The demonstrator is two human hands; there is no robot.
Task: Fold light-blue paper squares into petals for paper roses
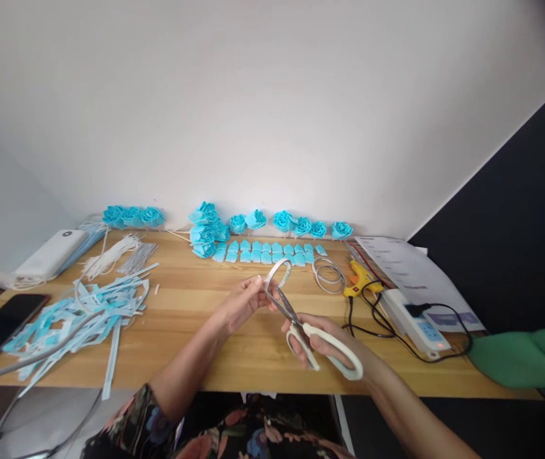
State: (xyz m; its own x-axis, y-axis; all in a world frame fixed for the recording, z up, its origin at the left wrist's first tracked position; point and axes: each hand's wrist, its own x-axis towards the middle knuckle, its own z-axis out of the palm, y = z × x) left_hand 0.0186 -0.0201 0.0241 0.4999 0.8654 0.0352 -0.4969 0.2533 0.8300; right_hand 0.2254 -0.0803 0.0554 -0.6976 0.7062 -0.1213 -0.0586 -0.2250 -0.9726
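Between the thumb and fingers of my left hand (248,299) is a white looped strip (269,274), held up over the middle of the wooden table. My right hand (317,338) grips scissors (336,352) by their cream handles. The scissor blades are parted and point up and left at the strip, close to my left fingertips. Behind the hands lie rows of flat blue petal pieces (266,252). Silvery rings (328,275) rest to the right of these pieces.
Blue paper flowers (284,221) line the wall. A tangle of strips (81,319), phone (7,325), power bank (52,254) and white strings (109,255) lie left. A yellow glue gun (361,279), power strip (413,322), cables and paper (406,268) are right.
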